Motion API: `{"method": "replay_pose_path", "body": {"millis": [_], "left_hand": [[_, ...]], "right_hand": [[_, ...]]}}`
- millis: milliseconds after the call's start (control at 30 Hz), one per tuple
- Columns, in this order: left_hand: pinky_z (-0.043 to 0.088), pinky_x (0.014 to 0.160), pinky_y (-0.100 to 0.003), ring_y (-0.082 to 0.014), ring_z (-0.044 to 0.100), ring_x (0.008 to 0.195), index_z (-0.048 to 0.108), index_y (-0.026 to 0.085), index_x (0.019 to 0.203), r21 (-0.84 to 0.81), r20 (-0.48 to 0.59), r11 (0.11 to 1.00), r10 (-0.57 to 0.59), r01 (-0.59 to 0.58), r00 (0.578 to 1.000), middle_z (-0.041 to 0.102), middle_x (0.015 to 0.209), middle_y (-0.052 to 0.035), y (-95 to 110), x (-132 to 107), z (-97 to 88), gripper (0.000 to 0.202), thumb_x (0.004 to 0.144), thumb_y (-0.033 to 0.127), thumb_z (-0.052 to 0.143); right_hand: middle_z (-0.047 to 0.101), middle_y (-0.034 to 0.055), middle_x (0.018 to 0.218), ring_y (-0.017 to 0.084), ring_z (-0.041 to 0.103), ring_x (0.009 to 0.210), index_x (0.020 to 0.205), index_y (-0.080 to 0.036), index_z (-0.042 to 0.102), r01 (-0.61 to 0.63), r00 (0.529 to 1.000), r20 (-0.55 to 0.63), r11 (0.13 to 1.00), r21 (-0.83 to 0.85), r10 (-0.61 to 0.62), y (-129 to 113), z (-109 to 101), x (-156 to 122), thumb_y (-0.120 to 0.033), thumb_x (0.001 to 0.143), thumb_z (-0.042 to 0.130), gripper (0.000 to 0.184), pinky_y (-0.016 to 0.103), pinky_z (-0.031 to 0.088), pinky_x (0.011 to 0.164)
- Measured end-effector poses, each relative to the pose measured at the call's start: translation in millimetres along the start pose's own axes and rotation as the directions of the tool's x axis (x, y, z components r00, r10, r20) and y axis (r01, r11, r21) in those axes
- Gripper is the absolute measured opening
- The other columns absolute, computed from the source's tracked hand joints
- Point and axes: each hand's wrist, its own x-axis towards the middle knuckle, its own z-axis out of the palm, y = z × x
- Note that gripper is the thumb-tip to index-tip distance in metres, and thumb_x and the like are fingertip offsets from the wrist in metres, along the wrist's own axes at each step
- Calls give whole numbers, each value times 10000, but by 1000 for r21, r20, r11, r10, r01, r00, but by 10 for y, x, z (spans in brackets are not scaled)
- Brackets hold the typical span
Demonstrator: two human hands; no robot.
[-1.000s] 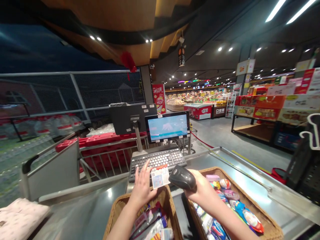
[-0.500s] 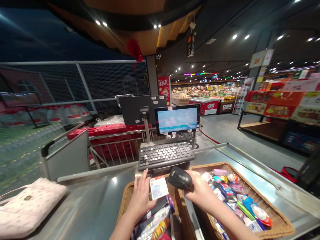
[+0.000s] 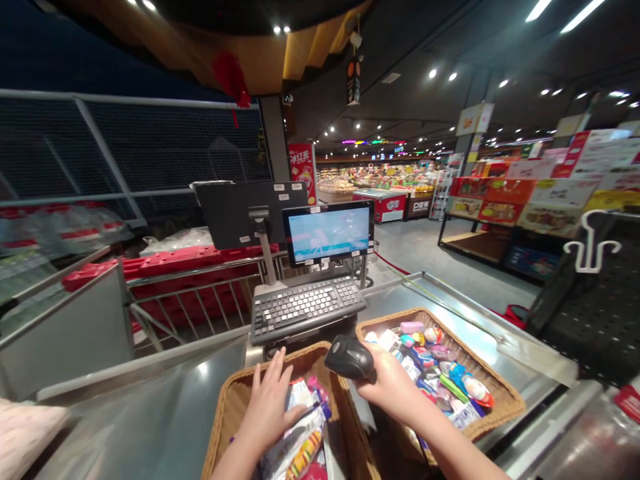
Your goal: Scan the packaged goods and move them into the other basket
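My right hand (image 3: pixel 387 383) is wrapped round a black handheld barcode scanner (image 3: pixel 349 357), held above the gap between two wicker baskets. Over the left wicker basket (image 3: pixel 220 407) hovers my left hand (image 3: pixel 270 403), fingers spread and nothing visibly held. Beneath and beside it lie several packaged goods, among them a silvery packet with a hot-dog picture (image 3: pixel 305 455) and a purple-edged pack (image 3: pixel 320 399). A small white and red pack (image 3: pixel 296 392) shows partly behind my left thumb. The right wicker basket (image 3: pixel 510 407) holds many colourful small packages.
Behind the baskets stand a black keyboard (image 3: pixel 310 307) and a lit screen (image 3: pixel 330 233), with a dark second monitor (image 3: pixel 230 217) beside it. A pale pink bag (image 3: pixel 25 433) lies on the metal counter (image 3: pixel 150 420) at left. A white hook (image 3: pixel 591 243) hangs at right.
The view has turned to the right. My left hand has let go of the white card-like pack, and its fingers are spread over the left basket. The scanner stays in my right hand.
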Motion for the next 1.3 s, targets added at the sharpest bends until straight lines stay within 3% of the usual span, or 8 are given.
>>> {"method": "replay_pose_path", "body": {"millis": [167, 367, 533, 700, 833, 933, 1000, 1300], "left_hand": [[193, 1120, -642, -335, 278, 1420, 523, 237, 1284, -28, -156, 977, 205, -212, 966, 270, 1557, -145, 445, 474, -123, 516, 813, 428, 608], [203, 1122, -639, -322, 270, 1425, 522, 214, 1255, -54, -149, 912, 395, -407, 906, 284, 1545, -176, 1334, 1164, -129, 500, 796, 356, 660], [162, 1124, -656, -326, 284, 1418, 549, 209, 1210, -108, -132, 855, 493, -507, 860, 315, 1526, -196, 2038, 1744, 110, 472, 787, 375, 679], [150, 1130, -648, -322, 280, 1421, 532, 230, 1251, -113, -103, 825, 545, -554, 832, 326, 1523, -187, 2552, 2213, 482, 533, 768, 383, 697], [121, 1140, -648, -330, 291, 1414, 576, 189, 1214, -79, -42, 791, 605, -606, 795, 321, 1526, -187, 2806, 2466, 726, 497, 760, 359, 684], [63, 1169, -615, -300, 300, 1414, 664, 169, 1082, -64, -22, 769, 637, -637, 771, 394, 1494, -156, 2921, 2598, 854, 284, 854, 291, 546], [41, 1182, -596, -281, 311, 1411, 690, 171, 1057, -56, -11, 762, 646, -645, 763, 458, 1455, -134, 2972, 2660, 919, 299, 899, 237, 445], [35, 1201, -562, -241, 337, 1400, 510, 207, 1352, -54, -18, 766, 641, -640, 768, 483, 1446, -80, 3004, 2710, 1016, 475, 902, 165, 365]], "right_hand": [[669, 32, 922, 210, 611, 877, 910, -201, 613, -29, 996, -88, 999, -16, 28, 229, -376, -105, -82, 633, 563, 306, 302, 464, 793], [672, 63, 931, 239, 618, 895, 898, -181, 643, -157, 966, -224, 982, -104, 130, 679, -1031, -286, -111, 637, 561, 283, 342, 474, 806], [680, 76, 975, 259, 623, 926, 957, -172, 664, -251, 934, -294, 959, -132, 204, 1097, -1508, -428, -178, 647, 594, 318, 370, 485, 826], [681, 97, 1049, 268, 612, 1001, 1033, -159, 668, -299, 895, -378, 947, -116, 236, 1379, -1824, -455, -202, 658, 616, 381, 397, 467, 907], [690, 90, 1000, 268, 619, 966, 942, -161, 691, -320, 890, -367, 944, -82, 270, 1509, -1974, -430, -194, 656, 617, 298, 391, 482, 873], [691, 86, 1019, 265, 622, 981, 955, -164, 689, -308, 892, -362, 950, -50, 270, 1622, -2028, -417, -179, 656, 609, 310, 382, 479, 888], [692, 83, 1026, 262, 624, 988, 971, -167, 684, -307, 888, -367, 951, -30, 275, 1701, -2048, -413, -171, 656, 601, 326, 382, 477, 898], [688, 82, 1027, 259, 620, 995, 998, -163, 680, -304, 890, -349, 952, 26, 294, 1836, -2096, -388, -160, 656, 600, 352, 393, 474, 918]]}}
